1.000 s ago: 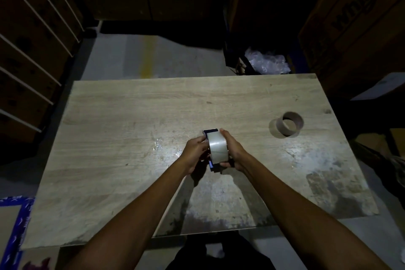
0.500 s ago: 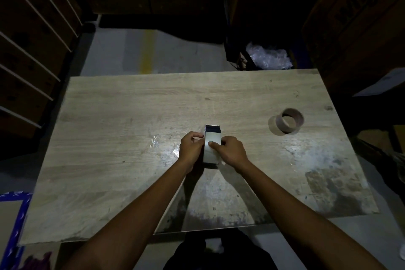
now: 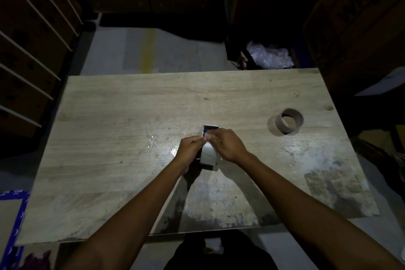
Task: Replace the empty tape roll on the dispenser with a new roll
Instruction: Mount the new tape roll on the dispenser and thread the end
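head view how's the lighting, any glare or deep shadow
In the head view, light pools on the table around the new tape roll, with glare on shiny patches beside it; the empty core throws a shadow to its left; the surroundings are almost black.

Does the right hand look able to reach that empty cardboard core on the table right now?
Probably, once it lets go: the right hand pinches tape at the new roll on the dispenser, but only bare table lies between it and the empty core.
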